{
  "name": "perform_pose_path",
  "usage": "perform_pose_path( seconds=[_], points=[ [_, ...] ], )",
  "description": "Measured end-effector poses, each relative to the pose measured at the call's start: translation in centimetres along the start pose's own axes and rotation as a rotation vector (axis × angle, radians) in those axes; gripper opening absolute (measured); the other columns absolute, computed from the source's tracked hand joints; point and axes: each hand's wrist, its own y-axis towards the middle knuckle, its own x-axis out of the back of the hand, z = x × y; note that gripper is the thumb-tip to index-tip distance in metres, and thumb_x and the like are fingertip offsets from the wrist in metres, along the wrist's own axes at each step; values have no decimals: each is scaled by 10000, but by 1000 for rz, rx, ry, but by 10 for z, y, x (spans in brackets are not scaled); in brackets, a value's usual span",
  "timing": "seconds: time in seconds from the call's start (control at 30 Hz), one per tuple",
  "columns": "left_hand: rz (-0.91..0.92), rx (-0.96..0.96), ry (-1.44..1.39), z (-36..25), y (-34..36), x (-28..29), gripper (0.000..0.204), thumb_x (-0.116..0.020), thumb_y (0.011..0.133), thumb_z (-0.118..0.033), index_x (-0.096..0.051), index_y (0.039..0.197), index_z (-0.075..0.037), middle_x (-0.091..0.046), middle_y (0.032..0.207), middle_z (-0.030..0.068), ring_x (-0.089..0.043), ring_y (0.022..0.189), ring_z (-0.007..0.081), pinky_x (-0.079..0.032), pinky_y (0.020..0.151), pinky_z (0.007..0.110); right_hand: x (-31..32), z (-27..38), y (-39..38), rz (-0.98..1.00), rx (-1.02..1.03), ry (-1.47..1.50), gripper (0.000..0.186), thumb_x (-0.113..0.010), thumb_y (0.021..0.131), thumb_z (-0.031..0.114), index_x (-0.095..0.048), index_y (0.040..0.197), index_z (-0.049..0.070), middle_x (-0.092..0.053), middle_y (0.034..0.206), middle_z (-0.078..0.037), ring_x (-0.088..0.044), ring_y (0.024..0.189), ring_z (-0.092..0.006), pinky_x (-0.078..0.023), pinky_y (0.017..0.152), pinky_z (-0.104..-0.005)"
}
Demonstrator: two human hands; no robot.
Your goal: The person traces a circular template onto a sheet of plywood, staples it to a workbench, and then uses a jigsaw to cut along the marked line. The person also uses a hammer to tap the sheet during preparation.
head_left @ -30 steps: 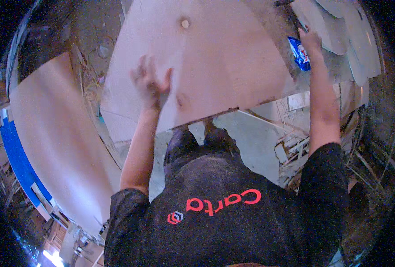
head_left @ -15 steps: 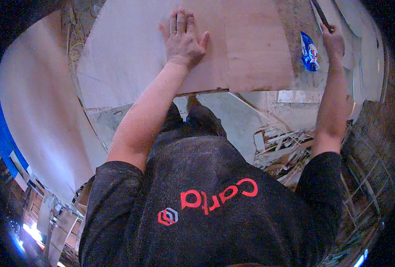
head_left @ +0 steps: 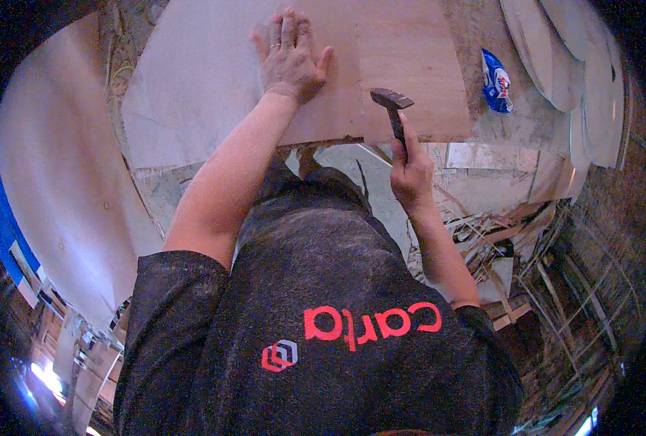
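My left hand (head_left: 291,64) lies flat with fingers spread on a large, pale wood veneer sheet (head_left: 199,94). A narrower, pinker strip of veneer (head_left: 410,58) meets that sheet along a straight seam to the right of the hand. My right hand (head_left: 412,173) is wrapped round the dark handle of a hammer (head_left: 392,100). The hammer's head is up, over the near part of the pinker strip, right of the seam. Whether the head touches the wood I cannot tell.
A blue and white plastic packet (head_left: 496,81) lies on the worktable right of the veneer. Curved pale sheets (head_left: 548,58) overlap at the far right. Another large sheet (head_left: 61,174) stands at the left. Wood offcuts (head_left: 497,240) are heaped below, at the right.
My right hand has swung from the far right, beside the packet, in to the pinker strip, bringing the hammer along. The left hand stays flat on the veneer.
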Motion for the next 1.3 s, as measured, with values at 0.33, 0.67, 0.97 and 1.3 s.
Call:
perform_pose_path(
  seconds=[0.33, 0.67, 0.97, 1.3],
  points=[
    [-1, 0, -23, -2, -1, 9, 801, -443, 941, -607, -333, 1522, -68, -240, 1609, 162, -175, 1500, 372, -85, 1163, 671, -15, -8, -3, -114, 205, -79, 479, -562, 987, 116, -492, 1456, 178, -662, 913, -263, -668, 747, -403, -515, 637, -437],
    [-3, 16, -9, -5, -8, 34, 758, -459, 953, -528, -375, 1492, -3, -325, 1562, 210, -258, 1465, 382, -161, 1178, 595, -10, -5, -2, -245, 326, -40, 414, -547, 994, 134, -543, 1408, 123, -690, 974, -247, -708, 831, -364, -538, 715, -416],
    [-43, -4, -15, 2, -6, 9, 770, -409, 962, -595, -304, 1549, -108, -184, 1636, 146, -141, 1515, 358, -49, 1163, 679, 2, 4, 9, 48, 107, -93, 497, -552, 974, 108, -478, 1464, 151, -668, 958, -270, -663, 797, -437, -510, 686, -463],
    [15, 20, 44, -1, -7, 5, 775, -383, 970, -598, -271, 1566, -114, -149, 1653, 131, -97, 1531, 336, -6, 1173, 658, -7, 13, 39, -241, 339, 7, 569, -544, 960, 49, -439, 1503, 181, -665, 911, -250, -644, 716, -413, -512, 651, -420]
  ],
)
